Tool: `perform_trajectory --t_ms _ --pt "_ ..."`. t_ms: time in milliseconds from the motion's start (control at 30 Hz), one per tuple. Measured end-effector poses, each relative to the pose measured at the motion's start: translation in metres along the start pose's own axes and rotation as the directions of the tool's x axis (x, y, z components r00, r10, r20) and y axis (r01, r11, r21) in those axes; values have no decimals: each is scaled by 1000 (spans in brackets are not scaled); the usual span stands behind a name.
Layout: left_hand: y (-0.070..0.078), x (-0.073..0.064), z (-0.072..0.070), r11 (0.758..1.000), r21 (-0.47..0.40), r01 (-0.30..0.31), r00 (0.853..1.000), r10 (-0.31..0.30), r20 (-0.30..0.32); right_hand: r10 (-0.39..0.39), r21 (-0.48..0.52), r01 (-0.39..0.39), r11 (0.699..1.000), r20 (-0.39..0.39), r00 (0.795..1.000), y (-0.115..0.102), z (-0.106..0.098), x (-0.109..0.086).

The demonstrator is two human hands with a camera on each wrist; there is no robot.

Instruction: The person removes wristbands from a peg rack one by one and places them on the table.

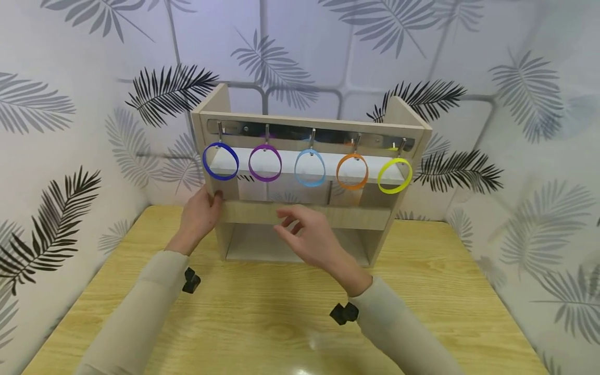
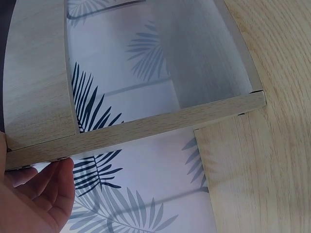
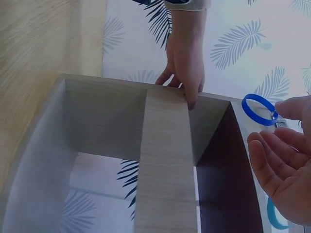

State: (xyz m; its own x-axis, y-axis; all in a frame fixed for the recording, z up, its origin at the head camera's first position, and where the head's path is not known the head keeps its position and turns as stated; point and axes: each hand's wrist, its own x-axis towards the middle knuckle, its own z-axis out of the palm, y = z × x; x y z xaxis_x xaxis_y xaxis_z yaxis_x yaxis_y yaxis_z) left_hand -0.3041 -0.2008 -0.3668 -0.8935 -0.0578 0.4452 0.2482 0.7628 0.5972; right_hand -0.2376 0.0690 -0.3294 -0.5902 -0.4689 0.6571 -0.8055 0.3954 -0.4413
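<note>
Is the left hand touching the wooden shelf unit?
Touching. The right wrist view shows the left hand gripping the shelf unit at one side, digits against its edge.

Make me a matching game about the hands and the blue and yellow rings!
Things:
1. left hand
2. blue ring
3. right hand
4. yellow ring

Where or how:
A. rightmost ring in the head view
B. holds nothing
C. grips the side of the shelf
D. leftmost ring in the head view

Right pairs: 1-C, 2-D, 3-B, 4-A
</note>
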Motion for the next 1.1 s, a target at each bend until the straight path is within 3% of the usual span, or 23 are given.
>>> perform_trajectory --t_ms 200,600,1100 --pt "2 -2 -1 1000 1 17 1000 -17 26 -43 12 43 999 -11 999 -11 -1 20" --pt "0 -2 1 1000 -14 21 1000 -20 21 -125 -19 125 992 -49 991 -34 -5 56" --pt "1 -2 -1 1000 -18 3 1000 -2 28 -41 -91 43 995 27 999 -43 1 93"
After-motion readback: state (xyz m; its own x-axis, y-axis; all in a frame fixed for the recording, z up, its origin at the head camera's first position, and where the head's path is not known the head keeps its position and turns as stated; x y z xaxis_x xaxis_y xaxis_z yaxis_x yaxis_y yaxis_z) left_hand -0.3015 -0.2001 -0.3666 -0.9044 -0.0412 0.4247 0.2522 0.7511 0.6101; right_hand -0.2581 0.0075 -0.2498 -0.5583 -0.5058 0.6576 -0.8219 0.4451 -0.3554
